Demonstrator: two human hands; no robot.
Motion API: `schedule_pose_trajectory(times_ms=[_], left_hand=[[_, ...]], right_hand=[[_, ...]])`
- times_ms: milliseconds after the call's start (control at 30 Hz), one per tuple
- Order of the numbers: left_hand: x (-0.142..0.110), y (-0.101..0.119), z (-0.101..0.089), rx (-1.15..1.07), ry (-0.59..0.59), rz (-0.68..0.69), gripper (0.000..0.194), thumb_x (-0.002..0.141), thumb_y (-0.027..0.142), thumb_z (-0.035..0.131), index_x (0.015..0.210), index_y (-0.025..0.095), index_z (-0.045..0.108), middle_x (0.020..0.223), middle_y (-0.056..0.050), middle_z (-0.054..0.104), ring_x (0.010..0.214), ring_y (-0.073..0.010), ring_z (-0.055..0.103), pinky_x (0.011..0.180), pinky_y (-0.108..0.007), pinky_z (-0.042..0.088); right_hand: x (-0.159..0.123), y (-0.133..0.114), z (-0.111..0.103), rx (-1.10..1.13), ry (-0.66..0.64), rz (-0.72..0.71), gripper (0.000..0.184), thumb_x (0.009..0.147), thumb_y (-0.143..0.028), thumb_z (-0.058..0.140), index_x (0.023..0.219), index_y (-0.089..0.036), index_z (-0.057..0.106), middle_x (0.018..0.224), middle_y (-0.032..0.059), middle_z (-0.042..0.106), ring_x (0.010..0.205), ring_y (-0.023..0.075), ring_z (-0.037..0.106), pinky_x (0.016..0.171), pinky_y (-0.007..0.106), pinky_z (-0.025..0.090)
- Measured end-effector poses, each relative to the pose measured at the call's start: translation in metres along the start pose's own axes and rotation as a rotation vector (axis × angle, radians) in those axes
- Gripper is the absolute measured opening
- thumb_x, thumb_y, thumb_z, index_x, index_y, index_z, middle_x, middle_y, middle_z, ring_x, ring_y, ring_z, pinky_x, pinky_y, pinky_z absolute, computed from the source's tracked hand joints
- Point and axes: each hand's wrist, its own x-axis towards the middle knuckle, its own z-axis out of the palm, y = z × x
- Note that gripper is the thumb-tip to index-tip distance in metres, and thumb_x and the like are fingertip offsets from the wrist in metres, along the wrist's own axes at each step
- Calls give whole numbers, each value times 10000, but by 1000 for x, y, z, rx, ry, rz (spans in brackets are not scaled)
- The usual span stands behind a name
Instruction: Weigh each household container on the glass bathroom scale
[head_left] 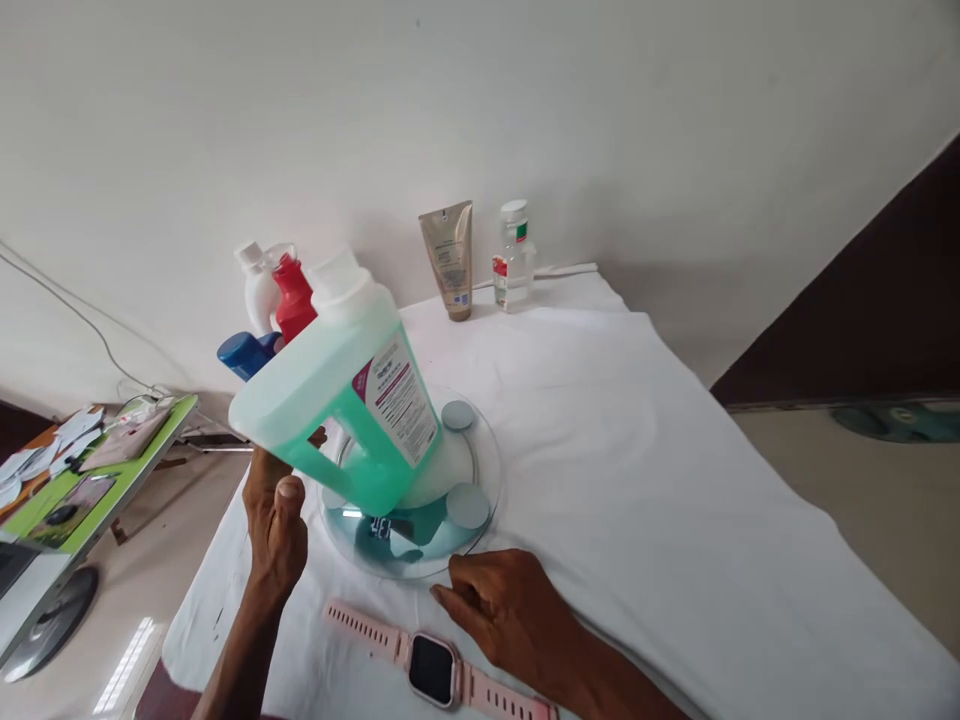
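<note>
A large translucent jug of green liquid, with a white cap and a printed label, leans over a round glass scale. Whether its base rests fully on the glass I cannot tell. My left hand is closed at the jug's handle side, thumb up; a bit of finger shows through the handle opening and the rest is hidden. Lit digits show on the scale's display, too unclear to read. Close to the scale's near edge, my right hand has its fingers curled, with nothing visible in them.
A pink smartwatch lies on the white-clothed table in front. Behind stand a beige tube and a clear bottle. White, red and blue bottles are partly behind the jug. A green desk is at left.
</note>
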Motion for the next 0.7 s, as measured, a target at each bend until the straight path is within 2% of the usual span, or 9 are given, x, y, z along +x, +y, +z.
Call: schedule_pose_trajectory(times_ms=[100,167,233,367,467,600,700], left_hand=[[13,21,24,-278,8,-142,566,869,741,625,668,214,579,641,-28,554,619,-191,569,574,-325,488],[21,31,39,-434,75,-212,607,817,665,748,560,215,431,514,29,381,463,-123,392,452,-277,359],[31,38,48,-485,158,-233,658,785,590,813,533,207,340,476,55,285,417,-89,282,407,-253,262],[62,50,57,-459,218,-250,585,812,487,808,551,210,364,482,58,315,423,-80,297,405,-242,249],[96,55,69,-495,285,-203,564,797,510,813,579,216,383,491,72,313,424,-72,296,399,-236,262],[146,47,104,-499,369,-115,588,755,552,819,556,224,374,462,78,338,399,-72,316,379,-247,275],[176,30,138,-468,356,-86,575,759,545,803,562,227,367,457,81,357,389,-69,320,374,-244,270]], right_hand=[[0,-2,-1,24,-20,50,386,949,-274,588,638,-204,369,543,-62,408,490,76,402,525,248,218],[1,-3,-2,25,-37,80,371,928,-260,601,635,-201,381,544,-60,430,492,77,420,526,249,219],[2,-3,-2,6,-59,110,384,901,-248,624,619,-200,368,534,-61,431,485,77,414,520,255,208],[3,1,2,-34,-109,143,434,834,-221,682,599,-197,318,517,-65,433,489,74,386,519,258,192],[4,4,7,-32,-138,145,439,816,-227,702,598,-190,322,525,-62,476,494,68,410,527,252,195],[8,10,16,-54,-196,167,423,811,-265,724,598,-185,368,552,-50,555,504,73,445,523,241,199],[10,19,27,-95,-239,170,471,802,-307,755,577,-184,360,511,-66,482,461,65,376,494,242,172]])
